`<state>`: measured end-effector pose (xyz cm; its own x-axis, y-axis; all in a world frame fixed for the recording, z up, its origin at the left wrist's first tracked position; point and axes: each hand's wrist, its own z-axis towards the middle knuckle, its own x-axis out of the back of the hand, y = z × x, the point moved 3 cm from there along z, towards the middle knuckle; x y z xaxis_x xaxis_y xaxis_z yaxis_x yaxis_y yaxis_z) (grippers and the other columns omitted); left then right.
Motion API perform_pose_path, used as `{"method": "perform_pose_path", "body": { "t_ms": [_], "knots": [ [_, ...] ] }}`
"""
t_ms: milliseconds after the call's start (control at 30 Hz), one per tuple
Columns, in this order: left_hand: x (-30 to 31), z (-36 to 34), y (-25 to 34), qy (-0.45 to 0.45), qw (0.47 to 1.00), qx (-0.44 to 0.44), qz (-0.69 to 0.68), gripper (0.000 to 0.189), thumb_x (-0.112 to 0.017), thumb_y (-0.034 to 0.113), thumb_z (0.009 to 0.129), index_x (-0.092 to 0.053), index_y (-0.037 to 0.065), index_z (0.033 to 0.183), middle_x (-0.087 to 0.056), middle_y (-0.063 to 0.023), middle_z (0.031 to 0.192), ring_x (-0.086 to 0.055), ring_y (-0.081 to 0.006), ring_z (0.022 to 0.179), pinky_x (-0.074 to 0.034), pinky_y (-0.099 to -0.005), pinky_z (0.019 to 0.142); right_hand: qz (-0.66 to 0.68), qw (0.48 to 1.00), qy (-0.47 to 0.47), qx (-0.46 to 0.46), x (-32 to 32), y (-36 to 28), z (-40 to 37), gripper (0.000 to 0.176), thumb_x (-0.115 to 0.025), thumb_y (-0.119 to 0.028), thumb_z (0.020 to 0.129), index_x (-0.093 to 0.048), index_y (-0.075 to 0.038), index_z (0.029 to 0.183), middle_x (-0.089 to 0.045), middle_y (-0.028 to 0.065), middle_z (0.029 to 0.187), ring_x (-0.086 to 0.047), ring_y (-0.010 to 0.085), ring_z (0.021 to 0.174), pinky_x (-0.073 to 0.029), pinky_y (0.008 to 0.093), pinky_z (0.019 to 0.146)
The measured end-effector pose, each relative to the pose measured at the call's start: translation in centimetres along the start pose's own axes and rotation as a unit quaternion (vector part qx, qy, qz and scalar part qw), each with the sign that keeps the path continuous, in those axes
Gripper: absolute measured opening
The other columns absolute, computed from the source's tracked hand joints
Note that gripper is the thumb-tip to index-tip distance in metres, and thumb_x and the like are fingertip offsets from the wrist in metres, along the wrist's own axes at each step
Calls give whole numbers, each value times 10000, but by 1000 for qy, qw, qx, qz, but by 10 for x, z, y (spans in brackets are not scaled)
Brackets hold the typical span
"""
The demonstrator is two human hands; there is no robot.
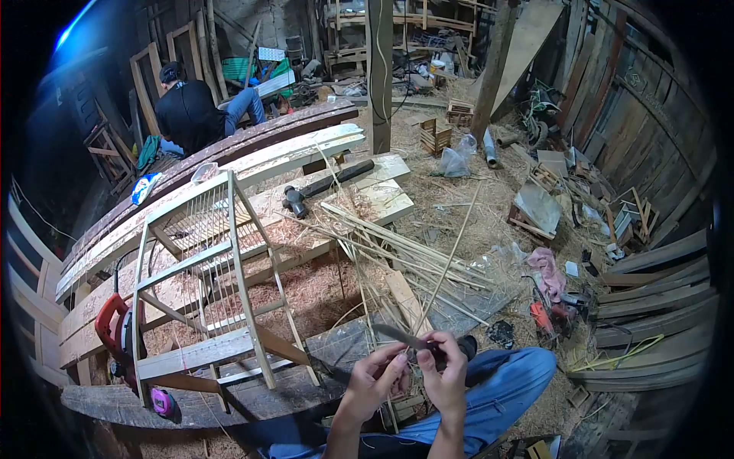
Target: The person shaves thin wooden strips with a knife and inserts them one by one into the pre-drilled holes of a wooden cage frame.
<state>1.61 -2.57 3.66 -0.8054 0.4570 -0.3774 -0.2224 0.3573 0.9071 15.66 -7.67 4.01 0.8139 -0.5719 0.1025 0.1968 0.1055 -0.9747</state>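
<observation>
Just above my lap, my right hand [443,369] is closed around a knife, its dark blade [399,336] pointing left. Close beside it, below the blade, my left hand [380,375] has its thumb and fingers pinched together; what they hold is too small to make out. A wooden frame strung with thin rods [195,353] stands on the bench to the left. Long thin bamboo strips [413,249] lie in a loose pile in front of my hands, across the bench and the floor.
A hammer [294,202] lies on the planks, with a purple tape measure [162,402] and a red power tool [113,325] by the frame. A person [191,111] sits at the back left. A wooden post [379,76] rises ahead; a red tool [542,316] lies right.
</observation>
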Motion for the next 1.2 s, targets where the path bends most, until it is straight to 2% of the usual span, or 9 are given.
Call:
{"method": "perform_pose_path", "body": {
  "t_ms": [133, 200, 267, 367, 533, 700, 800, 933, 1200],
  "knots": [
    [4, 1, -6, 7, 1000, -20, -17, 240, -638, 123, 1031, -641, -45, 1203, -650, -12, 854, -580, -55, 715, -458, -216, 587, -91, 995, -15, 39, 1, -7, 0, 413, -783, -396, 898, -655, -18, 1004, -670, 98, 846, -632, 225, 730, -499, 347, 685],
    [5, -1, 0, 61, 998, 1, 15, 156, -629, 55, 1017, -632, -62, 1119, -648, -50, 905, -556, -82, 721, -444, -234, 623, -111, 993, -21, 43, 0, -9, 1, 413, -793, -403, 882, -661, -25, 983, -667, 107, 838, -630, 253, 722, -498, 368, 688],
    [9, -1, -5, 59, 998, -1, 18, 157, -629, 60, 1017, -631, -62, 1115, -654, -51, 912, -560, -81, 725, -446, -237, 623, -146, 985, -8, 96, 0, -10, 1, 407, -801, -413, 866, -668, -38, 947, -663, 95, 829, -619, 267, 726, -481, 383, 698],
    [11, -4, 1, 50, 998, 11, 40, 164, -633, 83, 1018, -641, -44, 1122, -667, -32, 889, -577, -66, 725, -462, -225, 628, -154, 984, -17, 92, 0, -14, 1, 414, -807, -425, 850, -680, -41, 937, -664, 93, 822, -622, 289, 743, -476, 400, 717],
    [7, -6, 3, 23, 999, -21, 30, 169, -601, 70, 1025, -643, -35, 1151, -687, -32, 906, -609, -58, 760, -493, -212, 651, -185, 973, -34, 137, 1, -21, 4, 448, -804, -465, 825, -703, -37, 910, -692, 96, 822, -629, 299, 752, -470, 404, 708],
    [1, -9, 7, 36, 999, -27, 22, 284, -594, 44, 1021, -631, -48, 1287, -702, -59, 1019, -627, -67, 849, -520, -220, 696, -191, 965, -32, 175, 3, -17, 3, 465, -804, -479, 807, -715, -28, 882, -720, 96, 838, -636, 301, 756, -467, 403, 706],
    [9, -6, -5, 31, 999, 25, 16, 298, -610, 51, 1017, -645, -40, 1299, -710, -56, 1045, -638, -70, 860, -529, -223, 705, -197, 962, -32, 185, 3, -20, 3, 460, -815, -465, 793, -720, -24, 883, -716, 90, 824, -637, 296, 751, -466, 402, 702],
    [14, -7, -9, 44, 998, 18, 39, 268, -650, 109, 998, -689, -7, 1236, -722, -52, 1000, -661, -73, 821, -570, -230, 695, -221, 955, -29, 194, 2, -21, 4, 456, -830, -454, 763, -729, -28, 887, -705, 81, 799, -622, 285, 726, -456, 396, 681],
    [4, -7, 5, 32, 993, -76, 89, 271, -624, 76, 997, -691, -38, 1233, -733, -67, 1095, -663, -81, 870, -539, -233, 748, -238, 942, -9, 237, 3, -22, 3, 480, -811, -487, 752, -733, -33, 888, -689, 75, 776, -587, 280, 694, -435, 393, 660]
  ]
}}
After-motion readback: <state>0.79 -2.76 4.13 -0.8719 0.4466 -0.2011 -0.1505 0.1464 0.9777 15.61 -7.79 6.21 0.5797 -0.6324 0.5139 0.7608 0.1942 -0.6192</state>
